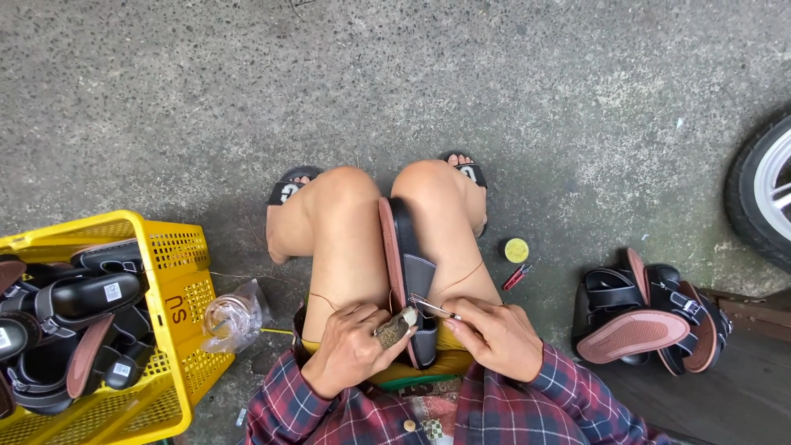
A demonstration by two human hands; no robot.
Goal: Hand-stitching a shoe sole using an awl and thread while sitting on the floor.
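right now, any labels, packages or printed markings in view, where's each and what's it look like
Yellow crate: left, on the ground, slotted plastic, dark lettering on its side.
White labels: small rectangles on the black sandals in the crate.
Clear plastic bag: crumpled, beside the crate.
Foot sandals: black straps with white markings.

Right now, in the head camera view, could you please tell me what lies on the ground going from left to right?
Yellow crate of sandals → clear plastic bag → left hand → sandal between the knees → right hand → yellow disc → sandal pile → tyre.
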